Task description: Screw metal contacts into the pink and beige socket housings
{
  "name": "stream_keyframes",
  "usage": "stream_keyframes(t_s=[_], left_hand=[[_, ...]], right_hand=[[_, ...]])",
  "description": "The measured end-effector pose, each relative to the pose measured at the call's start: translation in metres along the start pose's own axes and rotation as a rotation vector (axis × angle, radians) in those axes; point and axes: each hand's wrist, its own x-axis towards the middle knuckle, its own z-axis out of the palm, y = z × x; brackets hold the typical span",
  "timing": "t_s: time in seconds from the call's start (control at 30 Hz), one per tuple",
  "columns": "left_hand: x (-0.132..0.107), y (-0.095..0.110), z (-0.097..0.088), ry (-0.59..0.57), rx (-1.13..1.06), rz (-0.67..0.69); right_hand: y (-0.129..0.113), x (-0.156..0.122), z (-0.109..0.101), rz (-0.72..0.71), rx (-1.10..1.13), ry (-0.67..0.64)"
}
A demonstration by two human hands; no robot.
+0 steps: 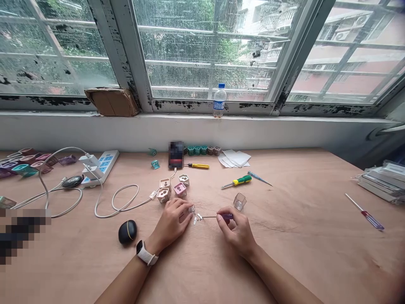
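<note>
The left hand (pixel 172 221), with a white watch (pixel 146 253) on its wrist, rests on the wooden table (pixel 284 253), its fingers curled closed over a small clear part (pixel 190 209) pinned against the tabletop. The right hand (pixel 236 230) lies just beside it, thumb and fingers pinched tight round the handle of a purple screwdriver (pixel 226 216), whose thin shaft lies almost flat and points left toward the clear part. Between the hands, two tiny metal pieces (pixel 199 216) lie loose near the screwdriver's tip. A clear plastic shell (pixel 239 201) stands just behind the right hand. Four small pink and beige housings (pixel 179 189) cluster behind the left hand, beside a white cable (pixel 126 207) that runs to a phone (pixel 176 155). Farther back lie a green screwdriver (pixel 237 182) and a yellow screwdriver (pixel 198 166). A black oval case (pixel 127 232) sits to the left of the left wrist.
</note>
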Motion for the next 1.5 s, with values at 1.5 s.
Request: stream_keyframes(t_s=[1.5], left_hand=[[-0.0014, 0.003, 0.0042, 0.036, -0.04, 0.023]], right_hand=[[0.0039, -0.0025, 0.0039, 0.049, 0.157, 0.0]])
